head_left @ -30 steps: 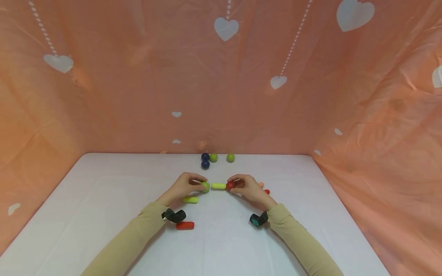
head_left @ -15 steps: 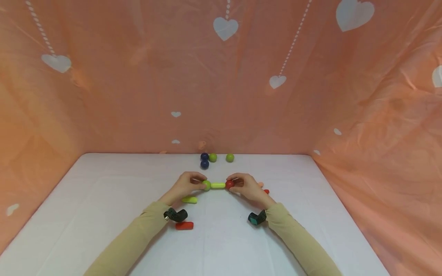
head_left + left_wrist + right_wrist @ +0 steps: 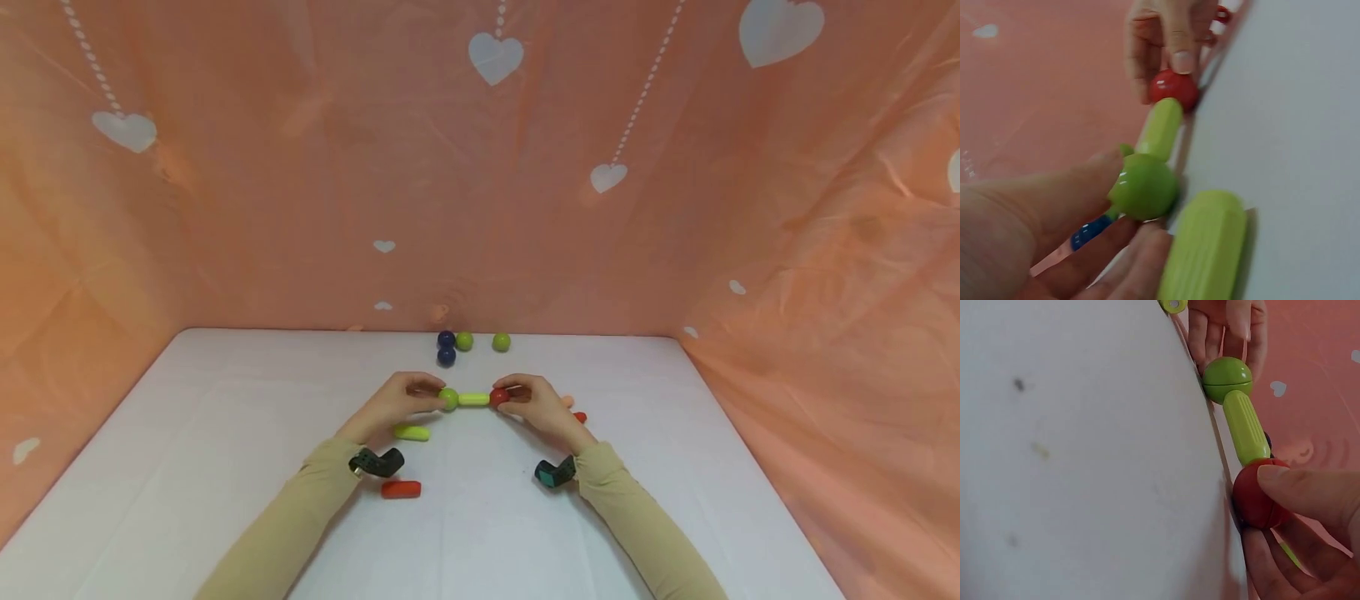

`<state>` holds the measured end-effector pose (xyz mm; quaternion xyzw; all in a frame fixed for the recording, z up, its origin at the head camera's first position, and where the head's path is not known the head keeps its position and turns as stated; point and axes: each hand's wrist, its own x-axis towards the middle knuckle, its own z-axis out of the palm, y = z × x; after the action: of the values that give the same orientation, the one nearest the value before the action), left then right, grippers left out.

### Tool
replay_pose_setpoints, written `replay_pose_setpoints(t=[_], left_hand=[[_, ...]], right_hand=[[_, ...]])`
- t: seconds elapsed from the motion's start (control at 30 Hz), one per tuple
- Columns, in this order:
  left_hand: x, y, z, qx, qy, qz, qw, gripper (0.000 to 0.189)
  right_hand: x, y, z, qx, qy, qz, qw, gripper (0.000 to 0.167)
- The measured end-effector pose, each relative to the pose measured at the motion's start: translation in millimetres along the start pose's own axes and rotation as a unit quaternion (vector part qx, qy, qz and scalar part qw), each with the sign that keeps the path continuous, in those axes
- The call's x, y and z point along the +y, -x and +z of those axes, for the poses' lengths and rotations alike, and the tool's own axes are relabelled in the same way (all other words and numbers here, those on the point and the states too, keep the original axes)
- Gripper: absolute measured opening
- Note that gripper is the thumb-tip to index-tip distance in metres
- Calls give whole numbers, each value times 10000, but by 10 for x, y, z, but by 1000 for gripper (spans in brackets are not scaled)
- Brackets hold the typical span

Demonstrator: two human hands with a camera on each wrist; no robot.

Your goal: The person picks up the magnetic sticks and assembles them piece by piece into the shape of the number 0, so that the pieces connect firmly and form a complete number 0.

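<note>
A yellow-green ridged rod (image 3: 473, 400) lies between a green ball (image 3: 449, 399) and a red ball (image 3: 498, 397), touching both in one straight line. My right hand (image 3: 543, 410) pinches the red ball, thumb (image 3: 1285, 481) in front and fingers behind. Beside the green ball is my left hand (image 3: 392, 406). Its thumb and fingers are spread around the ball's outer side, and the right wrist view shows a gap between thumb and ball. Just below that hand lies a second yellow-green rod (image 3: 412, 433).
A red rod (image 3: 401, 489) lies near the left wrist. Two navy balls (image 3: 446, 357) and two more green balls (image 3: 501, 342) sit at the back. Past the right hand, a peach piece (image 3: 567, 401) and a red piece (image 3: 580, 417) are partly hidden. An orange curtain surrounds the white table (image 3: 495, 533).
The green ball, held in the left hand, moved right until it met the rod's left end. The left hand has since loosened and drawn slightly left. The right hand stays on the red ball.
</note>
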<state>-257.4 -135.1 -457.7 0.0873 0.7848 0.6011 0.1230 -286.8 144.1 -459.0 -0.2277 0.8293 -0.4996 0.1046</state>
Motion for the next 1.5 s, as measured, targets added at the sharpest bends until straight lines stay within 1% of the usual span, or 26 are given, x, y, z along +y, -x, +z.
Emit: replay_pose_setpoints(t=[0.03, 0.1, 0.13, 0.3, 0.4, 0.47, 0.53, 0.63, 0.67, 0.77, 0.93, 1.1, 1.27, 1.3, 1.5], left_hand=[[0, 33, -16, -124, 255, -139, 9995, 39], [0, 99, -54, -295, 570, -320, 9974, 42], [0, 129, -76, -348, 556, -328, 9973, 43], [10, 255, -208, -414, -82, -55, 9991, 48], [18, 323, -296, -409, -341, -14, 9986, 51], [21, 361, -347, -370, -602, 76, 9975, 52], [23, 389, -389, -381, -868, 267, 9951, 52], [20, 434, -419, -368, -1348, 540, 9887, 50], [19, 451, -420, -383, -1441, 605, 9870, 50], [18, 505, -398, -389, -1635, 710, 9832, 48], [23, 544, -325, -445, -1650, 889, 9813, 47], [15, 528, -254, -421, -1745, 999, 9787, 45], [3, 515, -167, -360, -1765, 873, 9798, 41], [-2, 512, -151, -339, -1732, 810, 9810, 41], [0, 483, -78, -218, -1895, 791, 9784, 35]], right_hand=[[-1, 1, -1, -9, -11, -17, 10000, 34], [-3, 0, -2, -24, -30, -16, 10000, 34], [-2, 0, -2, -28, -35, -18, 10000, 34], [5, 2, -6, -5, -48, -51, 10000, 34], [8, 2, -8, -11, -74, -27, 10000, 34], [12, 2, -7, -27, -92, 9, 10000, 35], [19, -1, -6, -37, -108, 36, 9999, 36], [16, -2, -4, -46, -124, 28, 9999, 38], [8, -2, -4, -52, -116, 24, 9999, 38], [-124, 41, -10, -127, -107, -11, 9999, 38], [-349, 134, -21, -191, -117, -128, 9997, 36], [-340, 137, -20, -209, -186, -115, 9995, 36], [-347, 138, -15, -202, -193, -114, 9995, 36], [-352, 139, -15, -192, -186, -102, 9996, 36], [-351, 140, -18, -173, -156, -39, 9997, 36]])
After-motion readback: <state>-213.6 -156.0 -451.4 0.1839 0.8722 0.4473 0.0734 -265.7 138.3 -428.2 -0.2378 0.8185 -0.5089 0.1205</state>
